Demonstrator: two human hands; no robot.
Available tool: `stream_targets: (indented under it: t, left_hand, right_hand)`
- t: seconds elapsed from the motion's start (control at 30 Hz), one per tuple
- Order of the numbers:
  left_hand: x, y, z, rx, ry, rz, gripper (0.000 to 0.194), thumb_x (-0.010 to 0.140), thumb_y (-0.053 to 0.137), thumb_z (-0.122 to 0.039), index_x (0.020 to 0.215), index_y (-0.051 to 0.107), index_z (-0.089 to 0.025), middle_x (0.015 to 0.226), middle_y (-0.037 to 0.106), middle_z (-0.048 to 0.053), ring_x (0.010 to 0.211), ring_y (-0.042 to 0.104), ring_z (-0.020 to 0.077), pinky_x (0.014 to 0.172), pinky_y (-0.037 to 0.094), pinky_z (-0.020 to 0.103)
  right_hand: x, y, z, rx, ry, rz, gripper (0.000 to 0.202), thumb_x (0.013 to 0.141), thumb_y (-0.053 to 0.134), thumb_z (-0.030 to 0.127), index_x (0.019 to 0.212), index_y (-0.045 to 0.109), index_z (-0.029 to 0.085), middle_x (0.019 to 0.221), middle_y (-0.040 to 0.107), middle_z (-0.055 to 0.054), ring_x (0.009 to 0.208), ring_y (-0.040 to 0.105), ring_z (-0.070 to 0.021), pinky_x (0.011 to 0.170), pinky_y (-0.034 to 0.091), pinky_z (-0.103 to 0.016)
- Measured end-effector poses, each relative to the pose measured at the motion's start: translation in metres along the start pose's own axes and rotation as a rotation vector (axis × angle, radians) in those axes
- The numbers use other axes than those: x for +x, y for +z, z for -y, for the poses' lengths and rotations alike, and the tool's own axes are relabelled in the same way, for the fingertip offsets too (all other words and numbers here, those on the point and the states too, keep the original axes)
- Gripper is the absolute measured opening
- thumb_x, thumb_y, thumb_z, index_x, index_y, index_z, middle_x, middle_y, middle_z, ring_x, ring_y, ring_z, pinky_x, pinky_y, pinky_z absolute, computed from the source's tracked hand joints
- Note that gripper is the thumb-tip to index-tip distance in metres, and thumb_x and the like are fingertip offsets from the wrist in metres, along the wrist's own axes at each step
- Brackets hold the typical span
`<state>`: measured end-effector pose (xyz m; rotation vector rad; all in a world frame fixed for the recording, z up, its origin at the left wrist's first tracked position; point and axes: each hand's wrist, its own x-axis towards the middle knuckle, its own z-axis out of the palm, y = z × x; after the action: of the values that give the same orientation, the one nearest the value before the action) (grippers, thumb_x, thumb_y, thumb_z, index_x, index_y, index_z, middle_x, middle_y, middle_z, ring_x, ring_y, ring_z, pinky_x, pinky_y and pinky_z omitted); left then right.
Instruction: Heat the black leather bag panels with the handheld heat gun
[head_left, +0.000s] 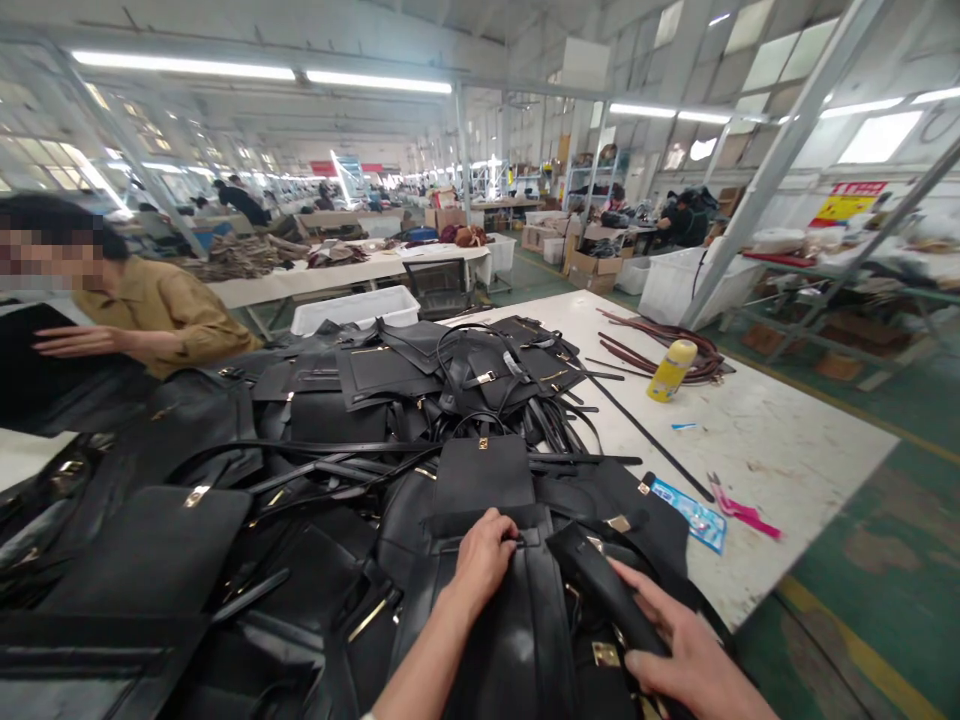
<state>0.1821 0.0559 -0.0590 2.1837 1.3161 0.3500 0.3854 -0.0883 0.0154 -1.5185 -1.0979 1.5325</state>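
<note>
A black leather-look bag (517, 610) lies on a heap of similar bags in front of me, its flap (484, 475) folded back away from me. My left hand (486, 555) rests on it with curled fingers, gripping at a narrow slot or strip near the flap's base; the fingertips are partly hidden. In my right hand (679, 640) is a black curved handheld tool (611, 590) with a wide, blunt end. That end is close to the bag's right side, a little right of my left hand.
Black bags and straps (360, 430) cover much of the white table (810, 440). On its right lie a yellow spray can (671, 370), brown straps (637, 360), pink-handled snips (746, 512) and a blue packet (690, 515). At left, a co-worker (172, 310) handles a black piece.
</note>
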Motion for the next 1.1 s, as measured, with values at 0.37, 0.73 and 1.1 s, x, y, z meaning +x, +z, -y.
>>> stream_targets:
  t: [0.37, 0.73, 1.1]
  left_hand:
    - [0.018, 0.004, 0.008, 0.151, -0.202, 0.039, 0.016, 0.076, 0.036, -0.019, 0.073, 0.052, -0.021, 0.078, 0.058, 0.001, 0.07, 0.055, 0.0144, 0.062, 0.036, 0.026]
    - [-0.027, -0.047, 0.067, 0.091, -0.317, -0.406, 0.033, 0.083, 0.032, -0.036, 0.108, 0.045, -0.019, 0.106, 0.05, 0.01, 0.101, 0.048, 0.0212, 0.085, 0.038, 0.034]
    - [0.007, 0.025, 0.011, 0.044, -0.026, -0.26, 0.021, 0.082, 0.038, -0.022, 0.067, 0.053, -0.02, 0.073, 0.053, 0.002, 0.074, 0.048, 0.016, 0.07, 0.037, 0.03]
  right_hand:
    - [0.003, 0.005, -0.001, -0.051, -0.04, 0.073, 0.076, 0.058, 0.053, 0.016, 0.131, 0.032, 0.018, 0.12, 0.052, -0.006, 0.104, 0.051, -0.0238, 0.093, 0.037, -0.031]
    - [0.016, 0.003, 0.015, -0.317, -0.027, 0.021, 0.073, 0.059, 0.053, 0.018, 0.13, 0.036, 0.024, 0.09, 0.066, -0.001, 0.08, 0.059, -0.0241, 0.077, 0.046, -0.031]
    - [0.031, -0.004, 0.018, -0.32, 0.05, 0.069, 0.081, 0.057, 0.052, 0.016, 0.133, 0.027, 0.025, 0.075, 0.067, 0.001, 0.059, 0.06, -0.0218, 0.057, 0.049, -0.028]
